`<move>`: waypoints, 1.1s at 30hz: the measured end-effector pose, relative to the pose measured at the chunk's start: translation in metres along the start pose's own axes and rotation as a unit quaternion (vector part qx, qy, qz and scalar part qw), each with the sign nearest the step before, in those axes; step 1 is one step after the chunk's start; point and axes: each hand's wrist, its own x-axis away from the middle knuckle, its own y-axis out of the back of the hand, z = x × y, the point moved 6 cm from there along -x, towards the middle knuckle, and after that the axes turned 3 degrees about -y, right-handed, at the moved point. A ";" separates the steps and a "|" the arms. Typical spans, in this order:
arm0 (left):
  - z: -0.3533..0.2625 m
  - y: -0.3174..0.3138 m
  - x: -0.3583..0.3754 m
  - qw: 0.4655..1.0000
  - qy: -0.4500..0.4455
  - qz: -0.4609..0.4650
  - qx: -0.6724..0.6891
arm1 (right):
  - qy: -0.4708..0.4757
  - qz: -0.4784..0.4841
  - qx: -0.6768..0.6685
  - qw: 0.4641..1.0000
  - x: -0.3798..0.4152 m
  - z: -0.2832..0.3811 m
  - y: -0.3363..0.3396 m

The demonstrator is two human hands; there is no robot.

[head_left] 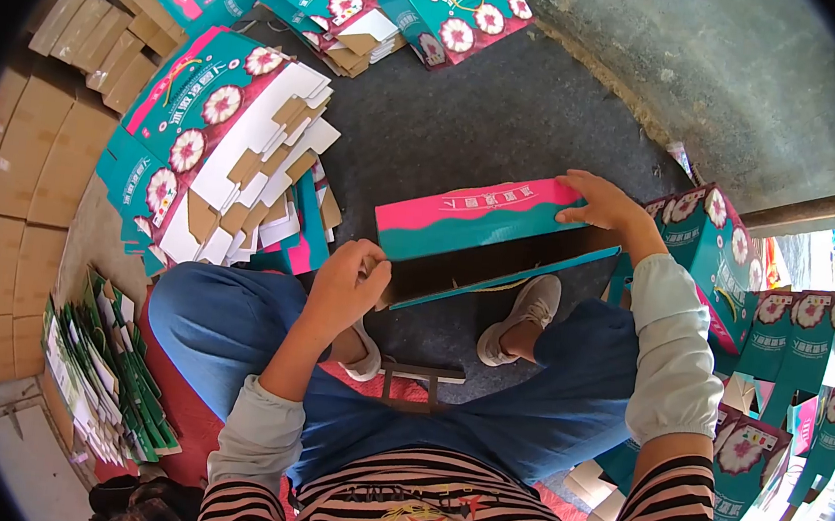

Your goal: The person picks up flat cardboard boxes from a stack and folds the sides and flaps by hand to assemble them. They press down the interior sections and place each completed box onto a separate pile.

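Dark concrete floor [471, 125], seen from above a seated person's lap; sunlit ground at far right.

Left hand [344, 289]: grip clamped on the near left end of one teal-and-pink carton [476, 231], fingers curled over its edge. Right hand [604, 206]: grip spread flat, pressing the carton's far right top corner. The carton is held above the knees, partly formed, its open dark inside facing the person. White characters run along its pink band; too small to read.

Below it: one white shoe [523, 316] fully visible on the floor, a second partly hidden under the left wrist.

Outward: a fanned pile of flat cartons [217, 151] at left, same flower print, count unclear. Three more overlapping bundles of flats [382, 1] at top. Several assembled boxes [737, 281] stand at right, at least five. Brown cardboard sheets [37, 144] stacked along the left edge. Green flat packs [100, 371] lean at lower left.
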 end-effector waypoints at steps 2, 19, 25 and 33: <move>0.004 0.000 -0.001 1.000 0.010 0.007 -0.004 | -0.001 -0.011 0.065 0.998 -0.001 0.006 -0.004; -0.009 -0.034 -0.030 0.962 -0.141 0.066 -0.223 | 0.039 -0.089 0.203 0.974 -0.010 0.054 -0.020; -0.004 -0.049 -0.030 0.928 -0.204 0.083 -0.300 | 0.039 -0.100 0.202 0.973 -0.009 0.054 -0.020; 0.011 -0.054 -0.028 0.897 -0.244 0.080 -0.358 | 0.041 -0.116 0.213 0.969 -0.012 0.056 -0.021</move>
